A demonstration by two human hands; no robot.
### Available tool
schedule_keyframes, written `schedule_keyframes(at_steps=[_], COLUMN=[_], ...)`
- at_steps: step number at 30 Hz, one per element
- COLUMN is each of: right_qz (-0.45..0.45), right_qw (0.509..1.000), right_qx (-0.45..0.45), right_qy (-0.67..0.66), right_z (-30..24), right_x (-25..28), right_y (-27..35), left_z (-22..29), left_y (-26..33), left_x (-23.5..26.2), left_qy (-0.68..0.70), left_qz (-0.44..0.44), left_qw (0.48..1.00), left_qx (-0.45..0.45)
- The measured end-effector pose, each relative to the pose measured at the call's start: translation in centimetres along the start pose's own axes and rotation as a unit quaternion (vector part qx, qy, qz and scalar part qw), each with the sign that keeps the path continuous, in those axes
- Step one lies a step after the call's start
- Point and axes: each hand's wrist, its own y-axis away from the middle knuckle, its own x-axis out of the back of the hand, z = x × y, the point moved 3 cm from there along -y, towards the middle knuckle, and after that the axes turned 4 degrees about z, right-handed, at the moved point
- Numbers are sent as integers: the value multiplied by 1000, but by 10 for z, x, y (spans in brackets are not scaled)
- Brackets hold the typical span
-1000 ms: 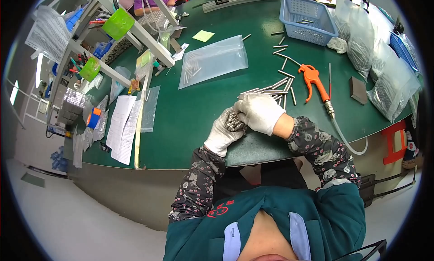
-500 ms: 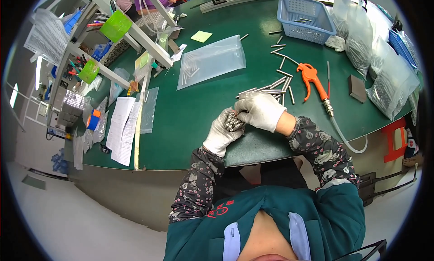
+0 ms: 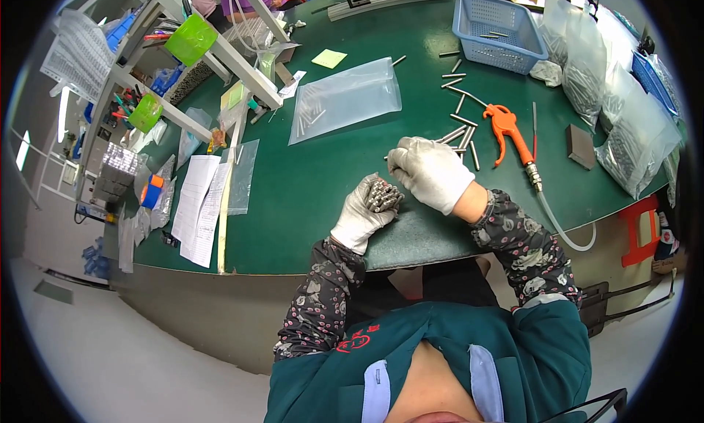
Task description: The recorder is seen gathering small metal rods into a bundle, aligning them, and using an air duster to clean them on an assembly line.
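1. White-gloved left hand (image 3: 361,216) closes around a bundle of short metal rods (image 3: 383,196), gripping them upright on the green table (image 3: 308,188).
2. Right hand (image 3: 433,172), also gloved, lies palm down at the bundle's one o'clock, fingers loosely curled; whether it holds anything, I cannot tell.
3. Loose rods (image 3: 463,135) lie scattered at twelve o'clock of the right hand.
4. Orange air blow gun (image 3: 510,132) rests at its two o'clock.
5. Clear plastic bag (image 3: 345,98) lies at eleven o'clock.

Left hand (image 3: 361,216) grips metal pins (image 3: 383,196); right hand (image 3: 431,174) touching.
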Motion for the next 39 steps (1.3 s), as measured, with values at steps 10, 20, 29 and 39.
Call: schedule_keyframes(at_steps=[10, 20, 29, 39], right_qz=[-66, -44, -8, -23], right_qw=[998, 996, 1000, 769], right_qx=[14, 72, 12, -274], right_qy=[-6, 26, -27, -577], right_z=[-2, -6, 2, 15], right_x=[-12, -14, -7, -46], right_y=[-2, -1, 4, 25], left_z=[2, 8, 3, 8], left_y=[-2, -3, -1, -1], left_x=[-2, -4, -2, -5], left_qy=[-12, -58, 42, 3], left_qz=[-5, -2, 6, 10], left_qw=[1000, 998, 999, 1000], left_qx=[-13, -31, 20, -14])
